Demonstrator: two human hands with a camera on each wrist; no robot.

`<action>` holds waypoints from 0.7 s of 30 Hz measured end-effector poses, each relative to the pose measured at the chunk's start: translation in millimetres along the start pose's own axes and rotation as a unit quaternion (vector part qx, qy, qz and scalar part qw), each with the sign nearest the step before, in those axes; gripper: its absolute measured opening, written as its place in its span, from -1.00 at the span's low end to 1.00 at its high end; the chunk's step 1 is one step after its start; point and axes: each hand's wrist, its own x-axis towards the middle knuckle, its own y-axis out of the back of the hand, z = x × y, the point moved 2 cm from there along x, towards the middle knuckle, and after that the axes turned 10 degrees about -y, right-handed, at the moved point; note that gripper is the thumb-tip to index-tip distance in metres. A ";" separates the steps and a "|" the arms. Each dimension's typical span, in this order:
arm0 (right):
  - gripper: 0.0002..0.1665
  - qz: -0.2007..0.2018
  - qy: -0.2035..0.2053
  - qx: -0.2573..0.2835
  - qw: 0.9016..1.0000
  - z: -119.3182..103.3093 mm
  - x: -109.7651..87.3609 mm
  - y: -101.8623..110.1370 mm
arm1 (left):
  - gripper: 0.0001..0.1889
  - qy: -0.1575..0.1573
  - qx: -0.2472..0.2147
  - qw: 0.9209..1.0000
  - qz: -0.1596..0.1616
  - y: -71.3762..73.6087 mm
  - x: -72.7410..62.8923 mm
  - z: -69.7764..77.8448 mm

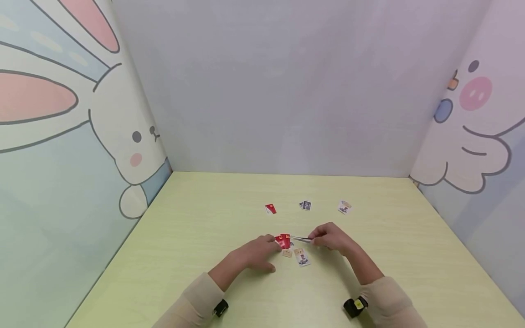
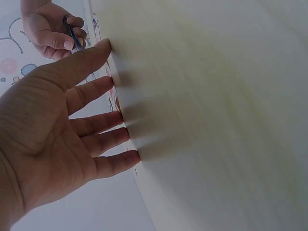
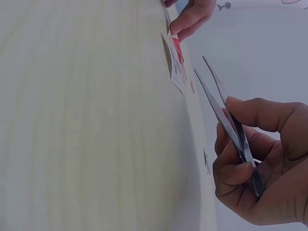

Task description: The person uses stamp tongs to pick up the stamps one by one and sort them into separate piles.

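Extending both forearms over a pale yellow tabletop point(image 1: 205, 205), a person in beige sleeves point(image 1: 198, 298) is holding two hands close around a small cluster of printed cards. The left hand point(image 1: 254, 253) is reaching in low with its palm down, its fingers lying straight and spread and its thumb angling away toward the near side. That grip is standing wide, with fingertips meeting the edge of the red cards point(image 1: 284, 241). Opposite, the right hand point(image 1: 330, 238) is hovering just above the tabletop, its forearm slanting in from the near right. Its grip is closing narrowly around a pair of metal tweezers point(image 3: 231, 122), the thumb pressing one arm of the tool against the curled fingers. The tweezers are pointing left toward the red cards, their two tips standing slightly apart; whether they are touching the cards is hard to tell. On the near side of the red cards, a small tan card point(image 1: 287, 253) and a white illustrated card point(image 1: 302, 258) are lying side by side. Farther back, red-and-white cards point(image 1: 270, 209), dark cards point(image 1: 306, 205) and a pale printed card point(image 1: 344, 207) are resting in a spaced row.
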 end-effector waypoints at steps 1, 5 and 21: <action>-0.87 0.001 0.001 -0.002 1.000 -0.3 1.1 -1.2 | -0.46 0.001 0.000 1.000 -0.001 -0.1 0.0 -0.3; -0.88 0.005 0.005 -0.011 1.000 -1.8 4.5 -6.2 | -0.46 0.003 -0.001 1.000 -0.004 0.0 0.5 -0.8; -0.91 0.008 -0.018 -0.027 0.999 -7.4 10.2 -18.6 | -0.46 0.006 -0.011 1.000 -0.004 4.1 0.2 2.2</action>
